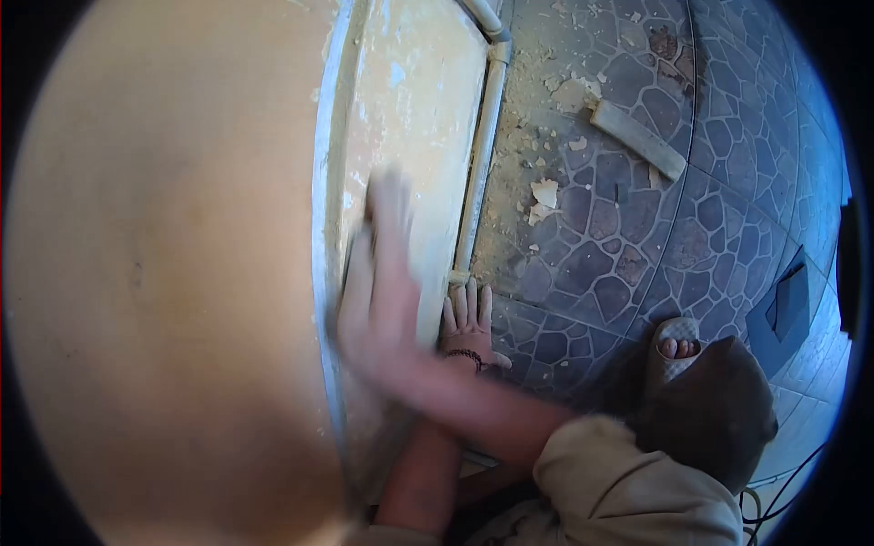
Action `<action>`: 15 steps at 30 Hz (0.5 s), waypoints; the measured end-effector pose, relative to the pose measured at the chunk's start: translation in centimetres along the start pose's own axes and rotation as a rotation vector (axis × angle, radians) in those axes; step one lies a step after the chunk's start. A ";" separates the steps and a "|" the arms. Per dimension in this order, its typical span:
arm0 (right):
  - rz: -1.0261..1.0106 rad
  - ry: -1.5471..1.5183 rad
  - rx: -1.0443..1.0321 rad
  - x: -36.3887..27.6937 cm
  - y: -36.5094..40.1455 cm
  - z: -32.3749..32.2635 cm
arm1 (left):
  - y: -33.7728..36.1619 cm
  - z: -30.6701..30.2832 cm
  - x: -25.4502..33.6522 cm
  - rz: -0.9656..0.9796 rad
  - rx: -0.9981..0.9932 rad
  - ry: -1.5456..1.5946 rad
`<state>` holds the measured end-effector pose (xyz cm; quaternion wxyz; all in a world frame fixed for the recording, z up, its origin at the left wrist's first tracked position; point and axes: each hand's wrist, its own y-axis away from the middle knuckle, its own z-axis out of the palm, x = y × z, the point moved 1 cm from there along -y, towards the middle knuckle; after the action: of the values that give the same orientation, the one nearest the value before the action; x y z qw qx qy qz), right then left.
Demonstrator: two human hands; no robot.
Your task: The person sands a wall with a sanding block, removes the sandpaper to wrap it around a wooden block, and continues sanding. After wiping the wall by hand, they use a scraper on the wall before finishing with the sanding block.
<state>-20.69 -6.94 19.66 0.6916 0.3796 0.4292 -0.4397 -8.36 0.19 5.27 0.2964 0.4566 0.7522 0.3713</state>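
Note:
My right hand [387, 264] is smeared by motion over the pale, scuffed panel [428, 100], close to its raised left edge. A pale elongated shape shows beside it; whether this is part of the hand or a held thing cannot be made out. Below and to the right, my left hand [468, 323] lies flat with its fingers spread, near the lower end of a pale pipe [484, 155]. Its fingers look dusty, and a dark beaded bracelet circles the wrist. My right forearm crosses above the left one.
A large beige wall [164, 227] fills the left side. Plaster flakes [544, 192] and dust litter the stone-patterned floor [728, 218], where a pale block [637, 139] lies. A sandalled foot [675, 349], a grey flat object [781, 314] and dark cables [785, 496] are at right.

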 end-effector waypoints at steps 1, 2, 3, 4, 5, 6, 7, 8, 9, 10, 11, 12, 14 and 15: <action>-0.017 0.032 0.004 0.3 2.5 0.1 | -0.5 -0.1 -0.1 0.009 0.013 0.007; -0.051 0.069 0.012 0.4 2.4 0.0 | -0.4 0.3 -0.1 0.016 0.014 0.018; -0.094 0.103 0.024 0.6 1.1 0.0 | -0.5 0.8 -0.3 0.027 0.024 0.024; -0.149 0.134 0.037 0.8 -1.0 0.2 | 0.1 1.7 -0.2 0.069 0.264 0.012; -0.091 0.085 0.082 0.9 -4.5 0.3 | -0.4 3.3 -0.5 0.108 0.414 0.002; -0.023 0.042 0.119 0.7 -8.5 0.0 | -1.8 5.9 -1.2 0.149 0.417 0.066; 0.172 -0.086 0.098 0.0 -12.1 -0.7 | -2.6 7.9 -1.6 0.165 0.327 0.100; 0.072 -0.007 0.158 0.4 -11.9 -0.6 | -3.2 9.3 -1.8 0.167 0.289 0.069; -0.033 0.070 0.214 0.9 -11.7 -0.1 | -3.6 10.1 -1.7 0.141 0.330 -0.040; -0.019 0.090 0.175 0.4 -8.4 0.5 | -3.0 8.5 -1.4 0.078 0.400 -0.179; -0.003 0.110 0.145 -0.2 -4.1 0.7 | -0.4 3.7 -0.6 0.068 0.411 -0.142; -0.058 0.138 0.150 0.0 -2.0 0.8 | 0.5 -0.5 0.2 0.014 0.076 -0.075; -0.160 0.194 0.160 0.7 0.4 0.8 | 0.7 1.8 0.2 0.039 0.292 -0.091; -0.157 0.169 0.179 0.8 -2.1 0.8 | -0.3 3.3 -0.3 0.053 0.414 -0.102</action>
<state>-22.25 -8.53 18.89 0.5798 0.4407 0.4734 -0.4955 -5.82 0.75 3.26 0.2244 0.5455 0.7841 0.1930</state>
